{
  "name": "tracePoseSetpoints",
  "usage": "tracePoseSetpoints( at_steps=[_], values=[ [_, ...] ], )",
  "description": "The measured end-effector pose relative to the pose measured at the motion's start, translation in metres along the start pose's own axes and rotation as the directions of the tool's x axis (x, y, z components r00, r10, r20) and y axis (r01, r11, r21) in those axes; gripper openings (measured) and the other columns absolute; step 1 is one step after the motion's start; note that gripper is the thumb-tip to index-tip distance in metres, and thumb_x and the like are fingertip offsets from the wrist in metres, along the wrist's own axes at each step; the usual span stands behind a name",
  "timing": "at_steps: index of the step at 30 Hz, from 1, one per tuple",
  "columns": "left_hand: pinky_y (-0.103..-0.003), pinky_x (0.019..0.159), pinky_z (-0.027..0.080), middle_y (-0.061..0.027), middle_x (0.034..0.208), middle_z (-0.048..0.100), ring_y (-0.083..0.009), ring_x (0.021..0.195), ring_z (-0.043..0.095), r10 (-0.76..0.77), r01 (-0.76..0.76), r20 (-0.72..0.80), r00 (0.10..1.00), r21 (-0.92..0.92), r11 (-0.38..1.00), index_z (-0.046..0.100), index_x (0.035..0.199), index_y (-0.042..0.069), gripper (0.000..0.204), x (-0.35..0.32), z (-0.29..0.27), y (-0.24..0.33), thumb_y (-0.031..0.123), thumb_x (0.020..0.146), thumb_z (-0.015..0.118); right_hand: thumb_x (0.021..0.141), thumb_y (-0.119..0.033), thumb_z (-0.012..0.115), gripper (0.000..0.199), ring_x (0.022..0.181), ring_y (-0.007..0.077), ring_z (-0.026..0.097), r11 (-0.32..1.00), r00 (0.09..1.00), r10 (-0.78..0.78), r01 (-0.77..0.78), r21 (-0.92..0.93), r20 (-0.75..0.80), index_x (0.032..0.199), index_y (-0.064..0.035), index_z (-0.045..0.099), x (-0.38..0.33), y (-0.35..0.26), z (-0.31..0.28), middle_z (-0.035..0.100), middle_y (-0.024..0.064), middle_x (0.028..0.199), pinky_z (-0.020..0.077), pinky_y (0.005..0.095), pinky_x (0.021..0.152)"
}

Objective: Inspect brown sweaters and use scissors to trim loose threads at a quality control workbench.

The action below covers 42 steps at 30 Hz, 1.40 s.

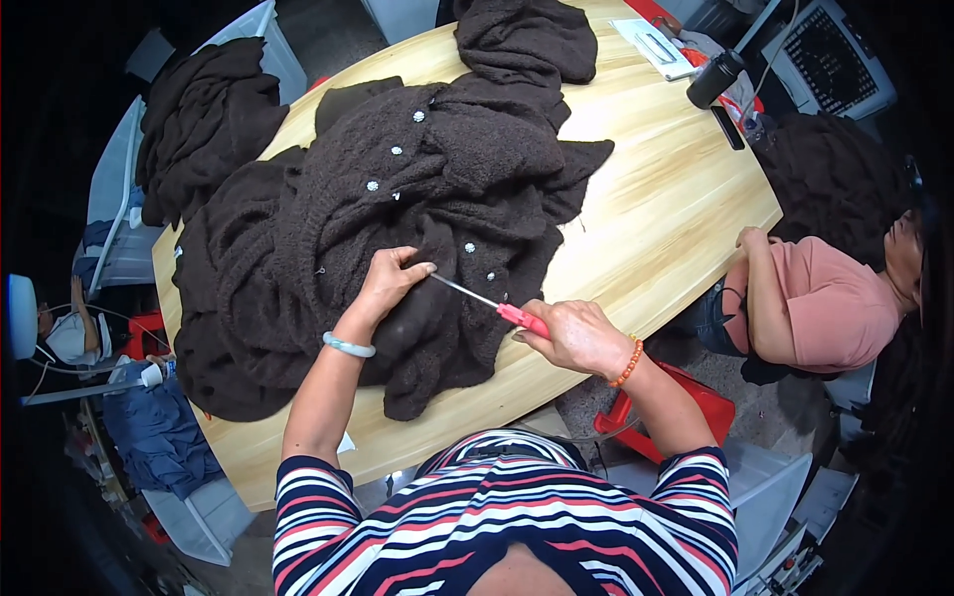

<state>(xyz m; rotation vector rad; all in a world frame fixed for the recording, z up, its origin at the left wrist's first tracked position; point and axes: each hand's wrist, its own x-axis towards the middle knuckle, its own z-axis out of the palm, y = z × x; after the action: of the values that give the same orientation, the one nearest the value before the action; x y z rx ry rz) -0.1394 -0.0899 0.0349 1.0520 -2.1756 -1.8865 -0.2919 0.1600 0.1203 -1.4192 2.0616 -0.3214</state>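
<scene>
Far left there's a heap of dark brown knit fabric (204,114) slung over a pale plastic chair (119,189), just off the far-left edge of the wooden table (656,209); lower down on that side a blue cloth (159,437) sits on the floor area; moving in, most of the table's left half is buried under a big dark brown fuzzy cardigan (328,238) with a row of small sparkly buttons (397,150) running from far to near; the left hand (390,281), with a pale green bangle (349,346) on the wrist, is pinching a bit of the cardigan near the lower buttons, fingers closed on the knit; just right of it the right hand (576,336), orange bead bracelet (627,362) on the wrist, is clenched around the red handle of a thin metal tool (487,301), and the tool's tip reaches over to the left fingertips, right at the spot being pinched; can't tell exactly what kind of tool it is; further right the tabletop is bare wood, with a black bottle (715,77) and a white flat object (656,47) at the far right edge; another person in a pink top (845,308) sits off the right side of the table, well apart from the cardigan.
</scene>
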Motion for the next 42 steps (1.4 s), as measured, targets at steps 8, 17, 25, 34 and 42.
tracePoseSetpoints(
  at_steps=[8,17,25,34,42],
  values=[
    [-0.019,0.059,0.04,0.0074,0.071,0.05,-0.0018,0.066,0.044,-0.092,0.1,0.087,0.992,-0.092,0.991,0.066,0.092,-0.002,0.016,-0.051,-0.017,-0.012,0.004,0.079,0.073,0.089,-0.033,0.062,0.031,0.077,0.0383,0.066,1.0,1.0,-0.007,0.007,0.024,-0.015,0.102,-0.0052,0.06,-0.012,-0.011,0.013,0.065,0.0202,0.075,0.051,0.0469,0.071],
    [-0.025,0.048,0.028,0.0094,0.061,0.045,-0.0012,0.059,0.036,0.086,-0.08,-0.077,0.993,0.068,0.994,0.054,0.063,0.001,0.024,-0.054,-0.01,-0.039,0.003,0.081,0.068,0.088,-0.034,0.062,0.029,0.07,0.0357,0.067,0.993,0.997,-0.045,0.037,-0.11,-0.069,0.091,-0.0044,0.06,-0.022,-0.033,0.019,0.065,0.0189,0.069,0.0518,0.0448,0.067],
    [-0.021,0.06,0.041,0.0053,0.073,0.058,-0.0012,0.069,0.048,-0.041,0.025,-0.098,0.994,-0.164,0.986,0.065,0.082,-0.001,0.007,-0.073,-0.014,-0.065,0.005,0.083,0.069,0.088,-0.032,0.063,0.027,0.074,0.0355,0.066,0.999,0.996,-0.031,0.03,-0.012,-0.086,0.095,-0.006,0.059,-0.027,-0.032,0.023,0.066,0.0191,0.074,0.0517,0.046,0.068],
    [-0.023,0.068,0.049,0.0016,0.08,0.067,-0.0043,0.076,0.056,-0.025,0.0,-0.129,0.991,-0.187,0.982,0.07,0.087,-0.003,0.008,-0.111,-0.006,-0.071,0.004,0.086,0.067,0.088,-0.031,0.062,0.029,0.069,0.0351,0.067,0.992,0.992,-0.11,0.114,-0.062,0.053,0.097,-0.0037,0.062,-0.041,-0.046,0.038,0.065,0.0184,0.069,0.052,0.0443,0.065],
    [-0.03,0.072,0.057,-0.0086,0.101,0.069,-0.0168,0.082,0.068,-0.289,0.204,0.008,0.957,-0.728,0.655,0.065,0.106,0.0,0.017,-0.115,-0.004,-0.072,0.01,0.092,0.064,0.087,-0.033,0.063,0.03,0.061,0.0348,0.065,0.973,0.974,-0.205,0.214,-0.088,0.1,0.095,-0.0049,0.063,-0.046,-0.06,0.045,0.063,0.0176,0.062,0.0508,0.0442,0.058]
  ],
)
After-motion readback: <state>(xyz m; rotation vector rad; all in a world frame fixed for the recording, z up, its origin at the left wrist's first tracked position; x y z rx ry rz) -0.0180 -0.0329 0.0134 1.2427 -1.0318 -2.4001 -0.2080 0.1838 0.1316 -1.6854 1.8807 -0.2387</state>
